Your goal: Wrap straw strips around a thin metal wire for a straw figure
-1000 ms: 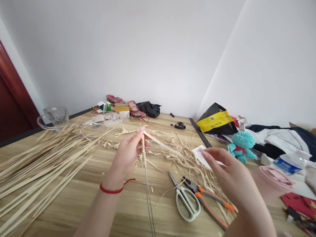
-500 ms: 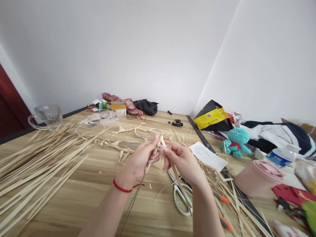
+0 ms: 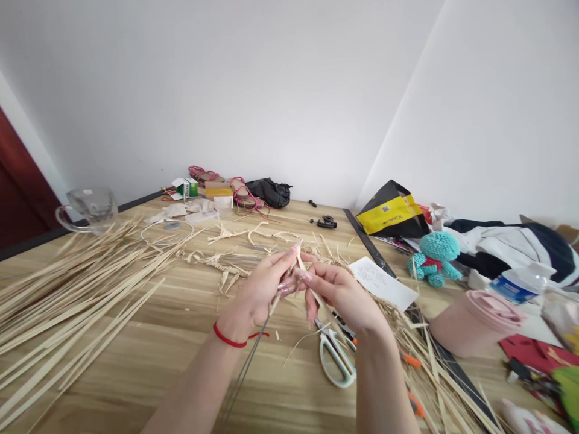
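Note:
My left hand (image 3: pixel 265 282) is closed round the upper end of some thin grey wires (image 3: pixel 248 364), which trail down toward the front of the table. Pale plant fibre covers the wires near the fingers. In my right hand (image 3: pixel 339 295), thumb and fingers pinch a flat straw strip (image 3: pixel 324 308) that crosses the wrapped end and hangs down past the palm. Both hands meet above the table's middle, and the fingers partly hide the wrapped end. Below my right hand lie white-handled scissors (image 3: pixel 322 355), their blades partly covered.
Long loose straw strips (image 3: pixel 90 283) spread over the left side, near a glass mug (image 3: pixel 97 208). Finished-looking fibre pieces (image 3: pixel 226 265) lie behind my hands. To the right are orange-handled tools (image 3: pixel 411 360), a paper note (image 3: pixel 383 283), a turquoise crocheted doll (image 3: pixel 438 247) and a pink roll (image 3: pixel 474 325).
The straw strip now leans more across the wrapped end, and my fingers have shifted slightly around it. The whole view has moved a little; both hands keep their hold.

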Tool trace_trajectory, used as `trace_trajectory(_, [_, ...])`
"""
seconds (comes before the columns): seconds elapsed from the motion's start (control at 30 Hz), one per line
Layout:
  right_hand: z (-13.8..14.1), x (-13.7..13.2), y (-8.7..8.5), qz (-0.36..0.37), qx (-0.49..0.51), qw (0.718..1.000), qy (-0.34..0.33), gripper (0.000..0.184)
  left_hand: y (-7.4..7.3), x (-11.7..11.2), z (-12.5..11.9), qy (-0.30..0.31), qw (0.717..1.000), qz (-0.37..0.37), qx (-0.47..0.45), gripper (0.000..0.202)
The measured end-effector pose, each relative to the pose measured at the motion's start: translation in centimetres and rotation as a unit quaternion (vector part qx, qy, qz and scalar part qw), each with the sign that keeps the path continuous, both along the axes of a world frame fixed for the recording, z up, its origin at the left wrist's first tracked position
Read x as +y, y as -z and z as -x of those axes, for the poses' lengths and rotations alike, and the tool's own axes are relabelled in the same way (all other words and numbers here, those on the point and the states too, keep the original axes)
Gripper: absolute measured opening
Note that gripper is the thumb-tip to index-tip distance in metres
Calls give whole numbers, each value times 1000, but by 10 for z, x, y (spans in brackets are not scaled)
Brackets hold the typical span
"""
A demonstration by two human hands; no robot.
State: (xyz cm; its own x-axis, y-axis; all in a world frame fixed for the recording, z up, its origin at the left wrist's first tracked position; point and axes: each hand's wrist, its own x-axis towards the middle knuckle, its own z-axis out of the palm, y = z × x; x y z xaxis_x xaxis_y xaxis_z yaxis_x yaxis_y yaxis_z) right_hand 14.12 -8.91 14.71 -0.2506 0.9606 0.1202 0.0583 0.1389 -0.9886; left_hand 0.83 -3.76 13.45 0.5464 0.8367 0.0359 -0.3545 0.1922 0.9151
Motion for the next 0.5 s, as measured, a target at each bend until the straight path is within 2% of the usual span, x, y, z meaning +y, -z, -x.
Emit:
trace_trajectory(0.1, [0, 4, 4, 38, 67, 996, -34, 28, 1, 2, 0, 5, 1000, -15, -9, 38])
trace_trajectory(0.2, [7, 9, 9, 65, 141, 986, -59, 27, 3, 5, 2, 16, 1000, 2, -18, 37])
trace_trajectory(0.37, [27, 15, 15, 48, 235, 970, -43, 28, 8, 11, 6, 9, 997, 59, -51, 28])
trace_trajectory(0.5, [36, 16, 18, 50, 287, 955, -53, 27, 6, 10, 8, -17, 990, 94, -108, 28])
